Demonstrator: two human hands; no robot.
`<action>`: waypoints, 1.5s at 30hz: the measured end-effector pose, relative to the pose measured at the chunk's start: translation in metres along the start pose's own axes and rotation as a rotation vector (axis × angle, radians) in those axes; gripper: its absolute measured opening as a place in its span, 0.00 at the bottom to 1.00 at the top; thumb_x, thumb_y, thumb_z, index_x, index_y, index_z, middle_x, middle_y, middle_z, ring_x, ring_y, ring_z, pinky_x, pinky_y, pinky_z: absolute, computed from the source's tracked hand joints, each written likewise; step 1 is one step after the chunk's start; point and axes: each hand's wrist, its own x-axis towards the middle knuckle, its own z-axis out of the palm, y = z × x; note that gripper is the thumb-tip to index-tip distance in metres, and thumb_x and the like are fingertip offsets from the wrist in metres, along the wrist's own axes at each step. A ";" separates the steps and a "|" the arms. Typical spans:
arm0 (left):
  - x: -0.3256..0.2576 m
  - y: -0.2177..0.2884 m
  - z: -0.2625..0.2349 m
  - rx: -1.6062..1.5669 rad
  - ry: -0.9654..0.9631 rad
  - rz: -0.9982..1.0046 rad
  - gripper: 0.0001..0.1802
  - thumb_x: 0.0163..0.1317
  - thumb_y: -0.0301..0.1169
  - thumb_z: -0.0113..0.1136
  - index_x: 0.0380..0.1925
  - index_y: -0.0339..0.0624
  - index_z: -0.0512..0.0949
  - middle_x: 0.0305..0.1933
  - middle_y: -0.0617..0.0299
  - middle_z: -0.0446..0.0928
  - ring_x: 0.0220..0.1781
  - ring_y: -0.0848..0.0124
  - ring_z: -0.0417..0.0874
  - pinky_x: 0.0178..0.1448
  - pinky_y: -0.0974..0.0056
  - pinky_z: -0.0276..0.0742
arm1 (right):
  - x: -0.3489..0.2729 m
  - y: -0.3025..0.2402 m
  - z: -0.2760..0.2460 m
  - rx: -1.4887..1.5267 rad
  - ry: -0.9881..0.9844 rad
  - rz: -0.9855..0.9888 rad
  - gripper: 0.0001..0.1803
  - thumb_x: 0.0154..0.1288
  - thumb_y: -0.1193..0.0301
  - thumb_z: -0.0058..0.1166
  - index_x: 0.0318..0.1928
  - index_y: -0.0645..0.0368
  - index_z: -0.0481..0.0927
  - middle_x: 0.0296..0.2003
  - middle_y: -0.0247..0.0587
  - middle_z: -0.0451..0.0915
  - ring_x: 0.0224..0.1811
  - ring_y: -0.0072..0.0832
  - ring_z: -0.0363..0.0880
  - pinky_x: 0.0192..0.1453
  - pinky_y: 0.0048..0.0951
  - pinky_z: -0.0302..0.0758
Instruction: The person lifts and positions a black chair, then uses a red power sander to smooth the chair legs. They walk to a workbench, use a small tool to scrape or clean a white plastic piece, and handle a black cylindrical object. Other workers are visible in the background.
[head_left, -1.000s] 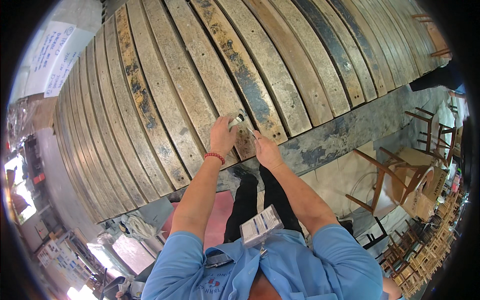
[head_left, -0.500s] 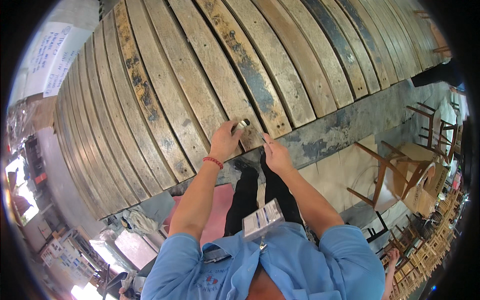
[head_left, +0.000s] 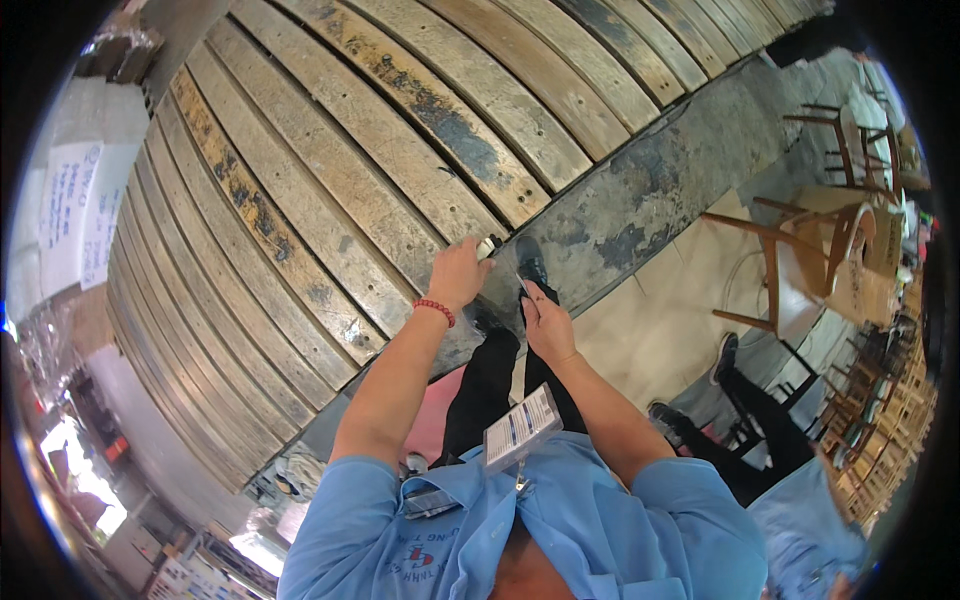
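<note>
Two hands at the near edge of the slatted wooden surface (head_left: 330, 190): my left hand (head_left: 458, 272) is curled round a small pale object (head_left: 487, 246), mostly hidden; my right hand (head_left: 545, 318), just beside it, looks closed, contents unclear.

The person wears a light blue short-sleeved shirt (head_left: 560, 520) with an open collar, filling the lower middle of the frame; a small red and blue emblem sits on its chest at the lower left. A white rectangular badge (head_left: 522, 427) with blue print hangs at the collar on a clip. Both forearms are bare below the sleeves. A bracelet of red beads (head_left: 434, 310) circles the left wrist, near the centre of the frame. Black trousers (head_left: 487, 385) run up the middle to a black shoe (head_left: 530, 263).
</note>
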 end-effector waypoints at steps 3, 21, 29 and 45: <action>-0.004 0.005 -0.007 0.029 0.036 0.020 0.22 0.62 0.36 0.67 0.49 0.33 0.74 0.40 0.39 0.83 0.46 0.44 0.84 0.50 0.48 0.79 | -0.004 -0.001 0.017 0.026 0.080 0.004 0.19 0.73 0.69 0.51 0.61 0.56 0.76 0.42 0.56 0.84 0.42 0.54 0.83 0.44 0.46 0.80; -0.017 -0.003 0.013 0.175 0.109 0.077 0.18 0.62 0.34 0.65 0.51 0.43 0.79 0.51 0.52 0.77 0.57 0.51 0.78 0.60 0.44 0.72 | -0.023 -0.009 0.065 -0.032 0.040 0.147 0.23 0.74 0.69 0.47 0.67 0.55 0.69 0.38 0.58 0.82 0.38 0.57 0.82 0.42 0.52 0.79; -0.020 -0.010 0.014 0.086 0.160 0.142 0.18 0.62 0.30 0.62 0.52 0.41 0.77 0.50 0.49 0.76 0.55 0.49 0.78 0.58 0.47 0.74 | -0.020 -0.021 0.059 -0.038 0.028 0.167 0.21 0.73 0.71 0.48 0.64 0.58 0.71 0.35 0.60 0.81 0.36 0.57 0.82 0.40 0.52 0.78; -0.034 -0.015 0.011 0.049 0.207 0.351 0.17 0.61 0.25 0.61 0.50 0.34 0.76 0.49 0.44 0.76 0.53 0.44 0.77 0.57 0.48 0.73 | -0.006 -0.060 0.023 0.011 -0.120 0.243 0.18 0.75 0.70 0.45 0.60 0.61 0.71 0.30 0.65 0.82 0.36 0.61 0.82 0.41 0.58 0.76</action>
